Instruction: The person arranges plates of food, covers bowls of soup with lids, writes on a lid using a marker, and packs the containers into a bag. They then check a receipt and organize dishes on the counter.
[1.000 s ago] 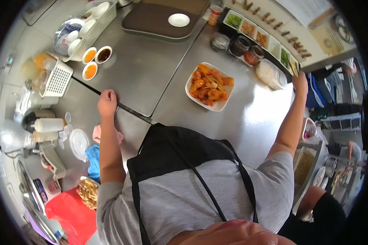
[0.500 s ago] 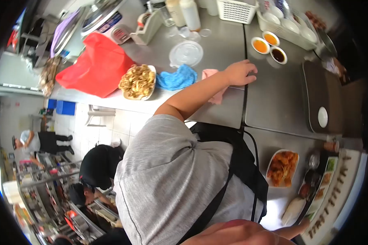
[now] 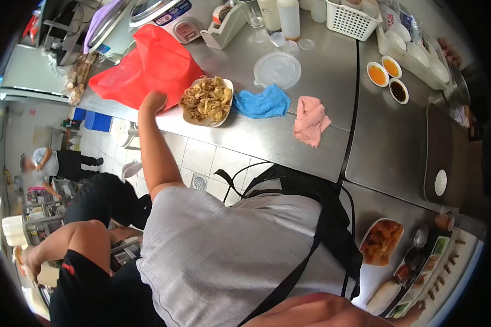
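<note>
My left hand (image 3: 154, 101) is at the near edge of the red bag (image 3: 150, 68), overlapping it in view. Its fingers are hidden, so I cannot tell whether they grip the bag. Just right of that hand stands a white dish (image 3: 223, 121) heaped with golden fried food (image 3: 206, 100). Beside the dish lie a crumpled blue cloth (image 3: 263, 102) and a folded pink cloth (image 3: 310, 121). Only part of my right hand (image 3: 414, 315) shows, at the lower right by the white ledge; its fingers are not clear.
A clear plastic lid (image 3: 278, 71), a tape dispenser (image 3: 223, 27) and squeeze bottles (image 3: 288, 19) stand farther back. Three sauce cups (image 3: 390, 79) are near a white basket (image 3: 354, 20). A dish of reddish-orange food (image 3: 383, 242) sits right. A co-worker (image 3: 101, 218) bends close behind my left side.
My left hand has swung left from beside the pink cloth to the red bag, uncovering that cloth. The view has shifted. The nearby co-worker's posture has changed, with a raised bent arm now visible.
</note>
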The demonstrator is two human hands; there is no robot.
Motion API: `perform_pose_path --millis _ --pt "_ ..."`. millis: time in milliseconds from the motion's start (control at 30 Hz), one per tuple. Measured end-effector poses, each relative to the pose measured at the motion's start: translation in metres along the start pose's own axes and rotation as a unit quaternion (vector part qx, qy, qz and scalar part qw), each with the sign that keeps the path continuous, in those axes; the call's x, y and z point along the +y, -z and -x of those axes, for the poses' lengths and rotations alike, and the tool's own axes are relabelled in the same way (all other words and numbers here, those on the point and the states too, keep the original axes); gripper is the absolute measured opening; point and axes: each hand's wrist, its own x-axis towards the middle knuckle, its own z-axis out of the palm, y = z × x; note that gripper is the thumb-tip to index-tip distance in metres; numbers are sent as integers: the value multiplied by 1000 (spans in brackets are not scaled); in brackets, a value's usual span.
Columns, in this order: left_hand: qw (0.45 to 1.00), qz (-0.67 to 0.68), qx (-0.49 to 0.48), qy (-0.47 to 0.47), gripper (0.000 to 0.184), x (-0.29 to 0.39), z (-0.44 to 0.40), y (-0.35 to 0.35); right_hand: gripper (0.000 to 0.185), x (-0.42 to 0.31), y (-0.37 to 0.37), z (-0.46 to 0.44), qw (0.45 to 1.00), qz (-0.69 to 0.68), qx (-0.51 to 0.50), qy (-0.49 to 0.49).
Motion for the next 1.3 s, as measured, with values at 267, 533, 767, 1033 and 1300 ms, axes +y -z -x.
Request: perform_pose_path --millis 267,533,767,1033,1300 --pt "855 394 -335 -37 36 -52 8 -76 32 -340 95 104 912 -185 -156 332" --pt "804 527 -261 -93 43 -34 15 -108 33 -580 5 265 674 -215 -233 667" --pt "803 564 -164 -104 39 -15 35 -131 31 -615 -58 329 646 -334 43 685" --pt "782 549 -168 -242 32 21 59 -113 23 -583 -62 271 792 -264 -131 534" --pt "764 485 -335 -261 32 113 88 -169 17 -545 -70 265 872 -197 -39 446"
